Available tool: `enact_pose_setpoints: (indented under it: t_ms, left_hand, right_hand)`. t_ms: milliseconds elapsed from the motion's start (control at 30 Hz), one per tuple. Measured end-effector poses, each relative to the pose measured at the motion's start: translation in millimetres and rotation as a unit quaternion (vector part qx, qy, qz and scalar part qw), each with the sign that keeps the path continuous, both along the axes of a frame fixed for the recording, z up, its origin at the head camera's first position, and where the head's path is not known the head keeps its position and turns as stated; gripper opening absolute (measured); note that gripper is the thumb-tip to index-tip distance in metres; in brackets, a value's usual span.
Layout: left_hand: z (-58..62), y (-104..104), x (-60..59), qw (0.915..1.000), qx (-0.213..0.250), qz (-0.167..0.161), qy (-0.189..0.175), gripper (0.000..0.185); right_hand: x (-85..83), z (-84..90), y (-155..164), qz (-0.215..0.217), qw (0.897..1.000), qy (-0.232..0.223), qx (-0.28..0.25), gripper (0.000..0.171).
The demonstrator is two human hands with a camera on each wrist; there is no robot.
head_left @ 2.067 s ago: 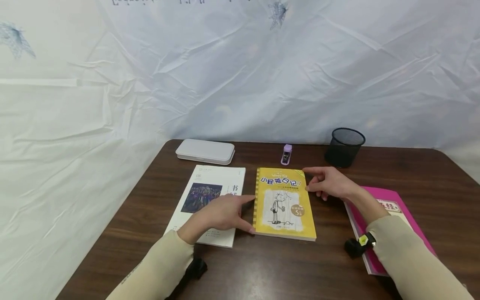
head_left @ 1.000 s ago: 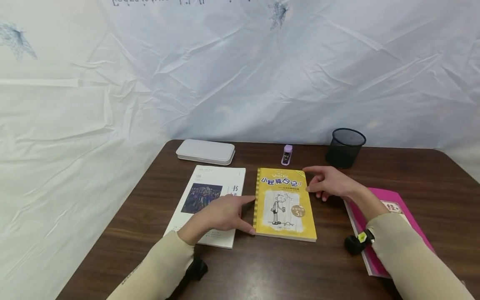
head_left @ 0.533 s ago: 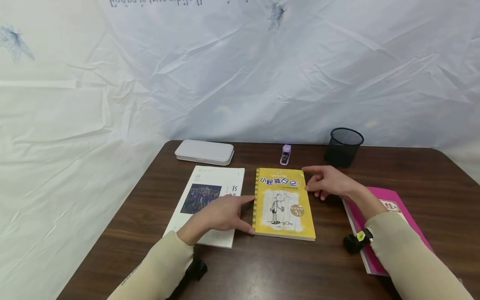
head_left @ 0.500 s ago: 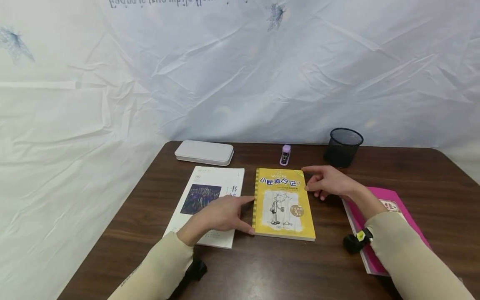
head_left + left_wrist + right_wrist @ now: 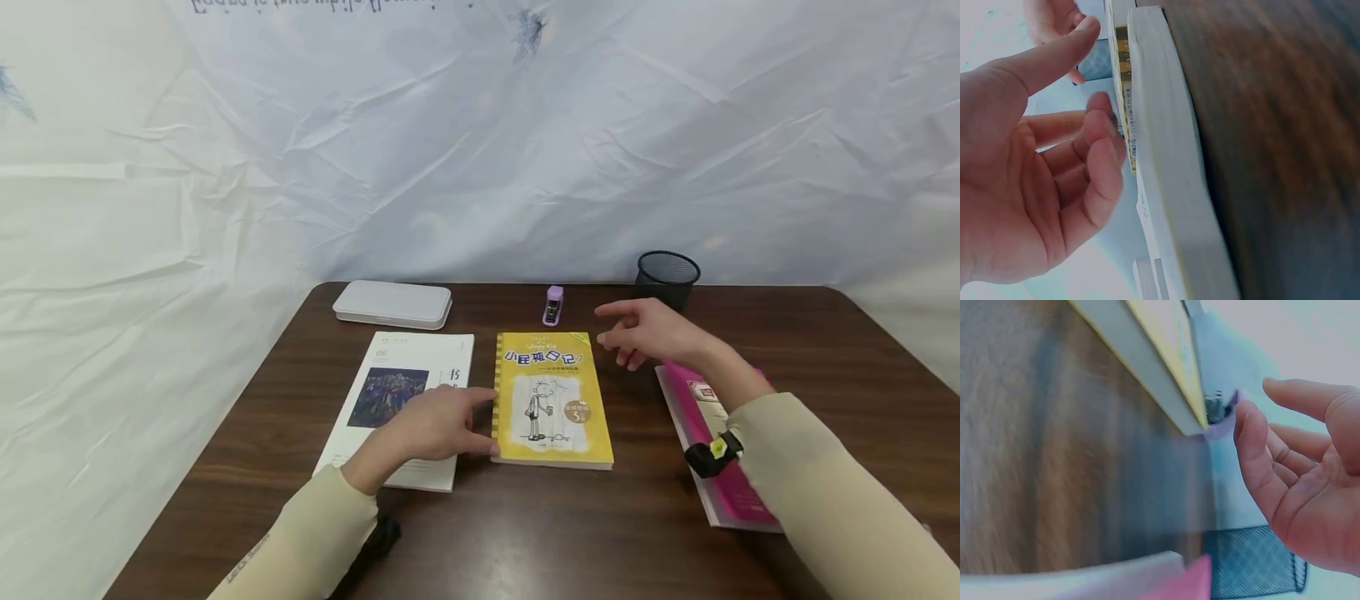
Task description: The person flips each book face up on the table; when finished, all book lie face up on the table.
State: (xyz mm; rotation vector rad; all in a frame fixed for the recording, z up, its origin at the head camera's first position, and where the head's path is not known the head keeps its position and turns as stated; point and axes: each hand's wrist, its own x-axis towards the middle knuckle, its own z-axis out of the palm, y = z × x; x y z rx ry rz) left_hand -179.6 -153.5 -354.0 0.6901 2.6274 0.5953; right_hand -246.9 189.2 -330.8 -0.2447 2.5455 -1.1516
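Observation:
A yellow paperback book point(image 5: 551, 417) with a cartoon figure lies flat, cover up, mid-table. My left hand point(image 5: 438, 423) reaches over the white book point(image 5: 397, 358), its thumb and index fingertips at the yellow book's spine edge. In the left wrist view the left hand's other fingers point(image 5: 1094, 187) bend loosely around nothing. Raised just off the yellow book's upper right corner is my right hand point(image 5: 652, 332), holding nothing. A gap shows between the right fingers point(image 5: 1250, 431) and the yellow book in the right wrist view. The right forearm partly hides a pink book point(image 5: 682, 400).
Along the back of the dark wooden table point(image 5: 555, 533) lie a white case point(image 5: 393, 304) and a small purple stapler-like item point(image 5: 552, 306). A black mesh pen holder point(image 5: 667, 275) stands at back right, partly behind the right hand. A white cloth point(image 5: 450, 167) hangs behind.
My right hand has lifted off the yellow book's right edge and moved up and away. The left hand keeps its place at the spine. The head view has shifted slightly.

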Motion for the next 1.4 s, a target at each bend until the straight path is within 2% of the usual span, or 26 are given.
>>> enact_pose_setpoints:
  t_ms: [233,467,700,1000,1133,1233,1400]
  left_hand:
    - [4.9,11,7.3,0.9983,0.034,-0.004,0.047,0.052]
    - [12.6,36,16.0,0.9972,0.042,-0.049,0.036,0.043]
    - [18.7,66,20.8,0.9952,0.037,-0.090,0.012,0.046]
    - [15.1,108,27.9,0.9876,0.077,-0.133,-0.031,0.050]
    - [13.0,127,32.7,0.9852,0.077,-0.148,-0.036,0.051]
    - [11.2,139,35.8,0.9846,0.064,-0.161,-0.026,0.053]
    - [7.9,155,36.5,0.9810,0.066,-0.181,-0.022,0.051]
  right_hand:
    - [11.2,19.0,29,-0.022,0.999,0.027,0.010,0.059]
    - [26.7,24.1,60,-0.042,0.998,0.043,0.037,0.055]
    - [37.0,8.3,88,-0.063,0.995,0.039,0.072,0.055]
    - [52.6,-20.4,120,-0.116,0.990,0.034,0.076,0.062]
    - [58.9,-28.7,130,-0.133,0.988,0.033,0.068,0.067]
    - [62.2,-33.2,136,-0.139,0.988,0.032,0.065,0.068]
    - [67.0,-39.2,146,-0.151,0.986,0.031,0.064,0.070]
